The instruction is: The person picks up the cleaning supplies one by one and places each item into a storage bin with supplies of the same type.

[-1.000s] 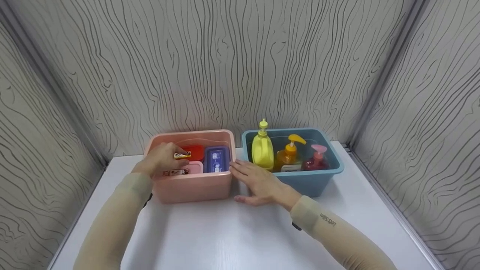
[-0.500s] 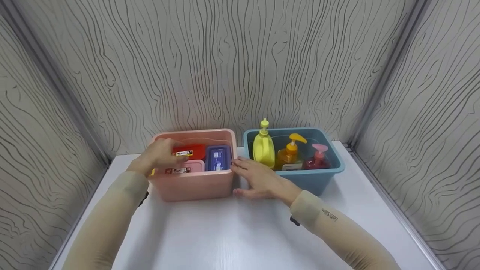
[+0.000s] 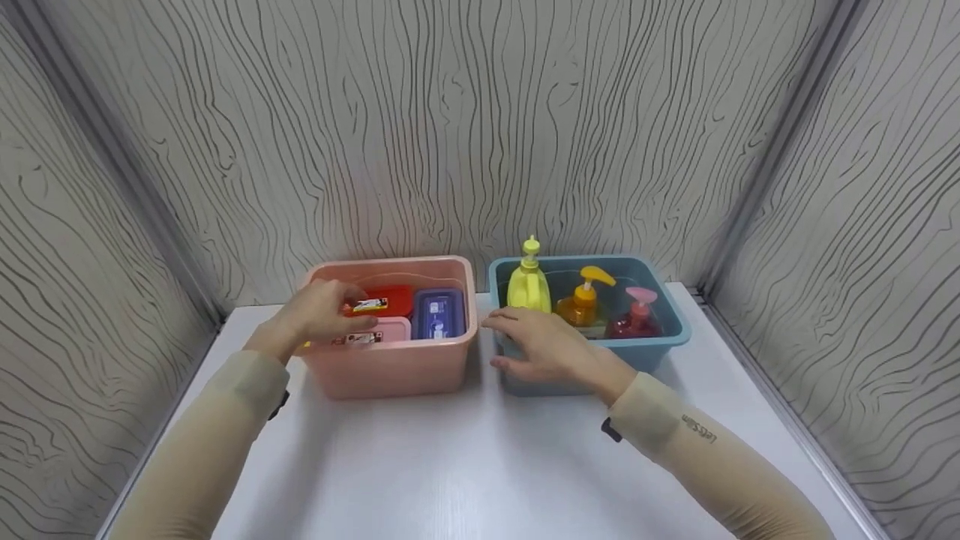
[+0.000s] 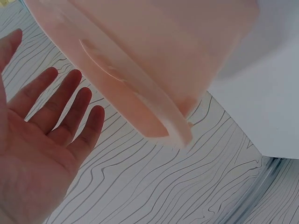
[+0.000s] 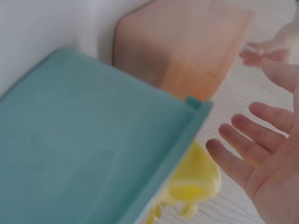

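Note:
My left hand (image 3: 311, 315) hovers over the left side of a pink bin (image 3: 394, 371), holding nothing. In the left wrist view its fingers (image 4: 70, 109) are spread and apart from the rim. The bin holds boxes with a red lid (image 3: 394, 298), a pink lid (image 3: 391, 328) and a blue-purple lid (image 3: 439, 315); my hand covers part of the pink and red ones. My right hand (image 3: 559, 341), with loosely extended fingers, is at the front left of a blue bin (image 3: 540, 386). Inside stand a yellow pump bottle (image 3: 529, 289), an orange one (image 3: 579, 309) and a red one (image 3: 634, 324).
Both bins stand side by side at the back of a white table (image 3: 442, 472), with a narrow gap between them. A wood-patterned back wall (image 3: 450, 135) and side walls enclose the table. A bit of yellow (image 3: 302, 348) shows beneath the left hand.
My right hand has left the pink bin's right edge and moved right and up, in front of the blue bin. My left hand has drawn slightly back to the left. The bins' contents look unchanged.

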`<action>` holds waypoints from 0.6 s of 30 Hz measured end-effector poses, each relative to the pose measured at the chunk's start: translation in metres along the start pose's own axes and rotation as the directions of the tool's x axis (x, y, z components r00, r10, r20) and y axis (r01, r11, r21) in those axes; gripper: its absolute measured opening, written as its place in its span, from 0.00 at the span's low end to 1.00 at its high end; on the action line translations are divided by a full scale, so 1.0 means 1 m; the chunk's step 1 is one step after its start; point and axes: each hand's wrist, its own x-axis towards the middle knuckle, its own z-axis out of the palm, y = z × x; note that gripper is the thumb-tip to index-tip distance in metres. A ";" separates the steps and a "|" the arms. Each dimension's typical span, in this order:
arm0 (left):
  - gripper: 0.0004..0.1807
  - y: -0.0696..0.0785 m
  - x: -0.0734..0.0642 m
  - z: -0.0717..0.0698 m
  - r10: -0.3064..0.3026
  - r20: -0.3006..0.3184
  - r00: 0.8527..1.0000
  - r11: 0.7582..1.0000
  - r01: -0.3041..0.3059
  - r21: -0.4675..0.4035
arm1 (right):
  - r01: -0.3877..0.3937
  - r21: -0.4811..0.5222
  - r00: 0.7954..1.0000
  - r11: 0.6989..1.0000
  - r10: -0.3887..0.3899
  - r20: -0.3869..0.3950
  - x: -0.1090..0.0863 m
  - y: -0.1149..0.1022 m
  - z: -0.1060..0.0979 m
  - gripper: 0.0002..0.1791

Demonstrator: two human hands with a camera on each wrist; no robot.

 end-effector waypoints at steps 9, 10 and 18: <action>0.19 -0.003 -0.010 -0.008 0.057 -0.058 0.997 0.998 -0.057 0.004 | -0.038 0.000 0.998 0.999 0.038 -0.047 -0.022 0.017 -0.025 0.29; 0.19 -0.003 -0.012 -0.009 0.062 -0.058 0.996 0.998 -0.062 0.004 | -0.033 0.008 0.998 0.999 0.033 -0.049 -0.025 0.020 -0.027 0.28; 0.20 -0.004 -0.022 -0.010 0.079 -0.085 0.993 0.997 -0.078 0.023 | 0.029 0.036 0.995 0.999 -0.025 -0.094 -0.049 0.046 -0.041 0.21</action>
